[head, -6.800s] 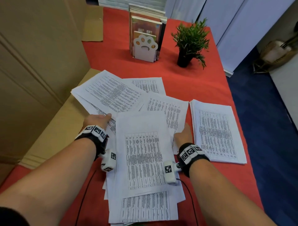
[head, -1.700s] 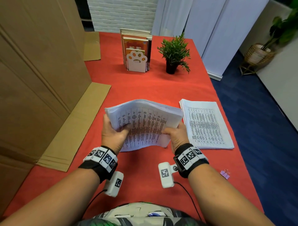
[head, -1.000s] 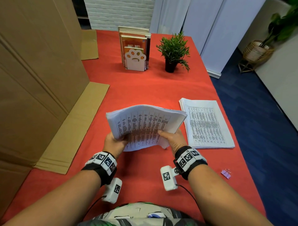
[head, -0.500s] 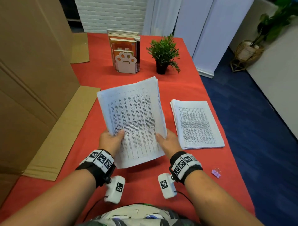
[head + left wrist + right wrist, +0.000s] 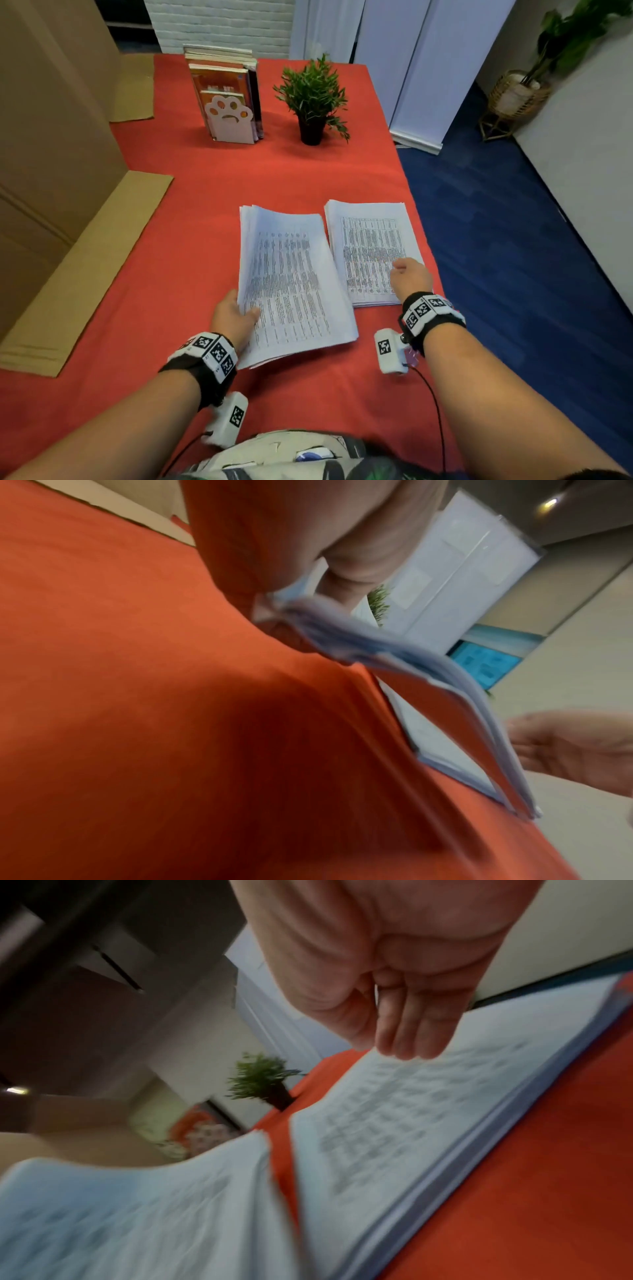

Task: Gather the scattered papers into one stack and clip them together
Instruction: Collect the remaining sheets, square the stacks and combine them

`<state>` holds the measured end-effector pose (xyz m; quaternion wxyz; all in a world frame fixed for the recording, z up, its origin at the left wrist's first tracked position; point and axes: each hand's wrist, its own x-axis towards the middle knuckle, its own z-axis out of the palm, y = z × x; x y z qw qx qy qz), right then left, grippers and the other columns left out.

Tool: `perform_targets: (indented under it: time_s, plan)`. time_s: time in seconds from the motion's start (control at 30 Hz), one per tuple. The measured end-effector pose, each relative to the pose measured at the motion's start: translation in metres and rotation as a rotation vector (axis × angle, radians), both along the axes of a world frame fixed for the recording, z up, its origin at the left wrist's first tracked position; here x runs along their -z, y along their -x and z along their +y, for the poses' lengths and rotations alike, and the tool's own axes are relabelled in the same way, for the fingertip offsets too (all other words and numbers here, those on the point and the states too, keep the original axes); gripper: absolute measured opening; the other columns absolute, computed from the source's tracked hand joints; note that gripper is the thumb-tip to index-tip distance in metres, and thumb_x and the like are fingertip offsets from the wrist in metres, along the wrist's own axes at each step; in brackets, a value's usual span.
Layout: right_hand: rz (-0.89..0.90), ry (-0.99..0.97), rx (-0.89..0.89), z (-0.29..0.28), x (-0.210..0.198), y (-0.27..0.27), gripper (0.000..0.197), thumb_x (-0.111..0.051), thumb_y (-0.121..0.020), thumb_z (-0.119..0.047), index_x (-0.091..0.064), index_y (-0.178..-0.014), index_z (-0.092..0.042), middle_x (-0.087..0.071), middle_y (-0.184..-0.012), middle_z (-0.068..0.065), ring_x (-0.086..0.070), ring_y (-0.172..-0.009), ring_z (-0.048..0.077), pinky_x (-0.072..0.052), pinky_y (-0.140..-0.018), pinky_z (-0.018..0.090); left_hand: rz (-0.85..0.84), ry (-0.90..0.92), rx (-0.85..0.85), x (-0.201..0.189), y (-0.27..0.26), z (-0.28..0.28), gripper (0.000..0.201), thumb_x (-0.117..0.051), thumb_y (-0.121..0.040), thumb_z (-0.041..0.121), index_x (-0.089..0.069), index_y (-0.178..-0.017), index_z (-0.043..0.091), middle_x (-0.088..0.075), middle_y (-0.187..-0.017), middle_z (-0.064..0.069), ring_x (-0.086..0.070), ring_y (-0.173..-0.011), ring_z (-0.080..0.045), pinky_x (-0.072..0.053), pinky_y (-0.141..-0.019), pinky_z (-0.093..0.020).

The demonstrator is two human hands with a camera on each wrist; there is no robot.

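The gathered stack of printed papers (image 5: 291,284) lies low over the red tablecloth at centre. My left hand (image 5: 236,315) grips its near left edge, thumb on top and fingers underneath (image 5: 260,610). In the left wrist view the gathered stack (image 5: 377,647) hangs slightly above the cloth. A second, tidy stack (image 5: 370,246) lies flat just to its right. My right hand (image 5: 409,274) hovers at this stack's near right part with straight fingers (image 5: 411,1031) and holds nothing. A pink bit (image 5: 411,358), maybe the binder clip, peeks from behind my right wrist camera.
Books in a paw-shaped bookend (image 5: 227,109) and a small potted plant (image 5: 313,102) stand at the far end of the table. Cardboard sheets (image 5: 78,267) lean and lie along the left. The table's right edge (image 5: 418,212) runs close beside the second stack.
The gathered stack went from upright in both hands to lying low over the cloth. My right hand let go of it and moved right, over the second stack.
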<state>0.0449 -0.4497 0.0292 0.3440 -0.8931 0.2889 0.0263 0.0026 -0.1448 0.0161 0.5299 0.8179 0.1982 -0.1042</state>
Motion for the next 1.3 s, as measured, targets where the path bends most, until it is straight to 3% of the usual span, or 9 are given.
perform_targets:
  time_s: [0.2,0.33,0.47,0.6,0.73,0.93,1.07,1.17,1.3]
  plan:
    - [0.271,0.169,0.110,-0.060,0.020,-0.009,0.045,-0.054,-0.085,-0.012,-0.047,-0.129,-0.002,-0.042,-0.133,0.022,-0.047,-0.120,0.042,-0.043,-0.098,0.043,0.141,-0.071,-0.056,0.024,0.011,0.004,0.038,-0.063,-0.084,0.004,-0.053,-0.120,0.006,-0.067,-0.108,-0.015,-0.064,-0.095,-0.032,-0.053,-0.084,-0.041]
    - [0.400,0.179,0.111,-0.067,0.028,-0.017,0.059,-0.063,-0.081,-0.020,-0.038,-0.132,-0.003,-0.039,-0.138,0.020,-0.041,-0.126,0.039,-0.038,-0.103,0.045,0.214,-0.123,-0.066,0.035,0.014,0.008,0.044,-0.067,-0.082,0.008,-0.053,-0.123,0.003,-0.065,-0.119,-0.016,-0.062,-0.108,-0.035,-0.048,-0.095,-0.046]
    - [0.445,0.160,0.101,-0.065,0.039,-0.025,0.063,-0.061,-0.078,-0.016,-0.034,-0.133,-0.002,-0.041,-0.138,0.021,-0.043,-0.126,0.039,-0.039,-0.105,0.047,0.244,-0.059,-0.084,0.040,0.012,0.010,0.047,-0.069,-0.081,0.010,-0.051,-0.124,0.003,-0.064,-0.117,-0.013,-0.063,-0.100,-0.033,-0.050,-0.084,-0.038]
    - [0.402,0.014,0.079,-0.068,0.040,-0.031,0.050,-0.057,-0.082,-0.006,-0.042,-0.129,0.004,-0.055,-0.128,0.022,-0.056,-0.115,0.038,-0.048,-0.089,0.034,0.254,0.016,-0.174,0.040,0.009,0.009,0.043,-0.063,-0.086,0.017,-0.046,-0.124,0.006,-0.061,-0.119,-0.015,-0.061,-0.096,-0.031,-0.049,-0.088,-0.042]
    - [0.259,-0.027,-0.017,-0.069,0.026,-0.032,0.028,-0.050,-0.089,-0.011,-0.059,-0.112,0.004,-0.061,-0.101,0.017,-0.060,-0.097,0.036,-0.038,-0.071,0.028,0.217,-0.122,-0.193,0.037,0.011,0.007,0.039,-0.059,-0.088,0.011,-0.045,-0.124,0.006,-0.061,-0.119,-0.017,-0.060,-0.105,-0.036,-0.049,-0.091,-0.045]
    - [-0.052,-0.074,-0.029,-0.055,-0.008,-0.030,0.024,-0.051,-0.082,-0.009,-0.063,-0.102,-0.002,-0.065,-0.100,0.016,-0.062,-0.097,0.035,-0.047,-0.078,0.034,0.127,-0.300,-0.226,0.029,0.013,0.021,0.028,-0.055,-0.087,0.003,-0.047,-0.114,0.001,-0.062,-0.109,-0.024,-0.061,-0.097,-0.040,-0.051,-0.084,-0.047]
    - [-0.109,-0.215,-0.110,-0.017,-0.032,-0.016,0.024,-0.053,-0.083,-0.002,-0.064,-0.104,-0.003,-0.061,-0.092,0.008,-0.058,-0.085,0.023,-0.045,-0.072,0.029,0.142,-0.269,-0.194,0.027,0.015,0.027,0.032,-0.053,-0.088,0.002,-0.045,-0.119,0.005,-0.061,-0.111,-0.021,-0.060,-0.094,-0.037,-0.050,-0.082,-0.045]
    - [-0.071,-0.408,-0.133,0.025,-0.021,0.002,0.030,-0.055,-0.082,0.003,-0.063,-0.111,0.000,-0.068,-0.103,0.017,-0.064,-0.091,0.028,-0.054,-0.083,0.041,0.185,-0.202,-0.189,0.027,0.014,0.026,0.036,-0.049,-0.091,0.005,-0.040,-0.125,0.005,-0.058,-0.115,-0.017,-0.055,-0.093,-0.031,-0.048,-0.082,-0.041]
    - [0.043,-0.490,-0.173,0.078,0.007,0.033,0.031,-0.055,-0.084,0.001,-0.062,-0.114,-0.001,-0.068,-0.108,0.018,-0.066,-0.100,0.032,-0.054,-0.088,0.041,0.152,-0.070,-0.247,0.022,0.011,0.025,0.048,-0.026,-0.099,0.033,-0.038,-0.135,0.004,-0.044,-0.140,-0.019,-0.042,-0.128,-0.035,-0.030,-0.106,-0.040]
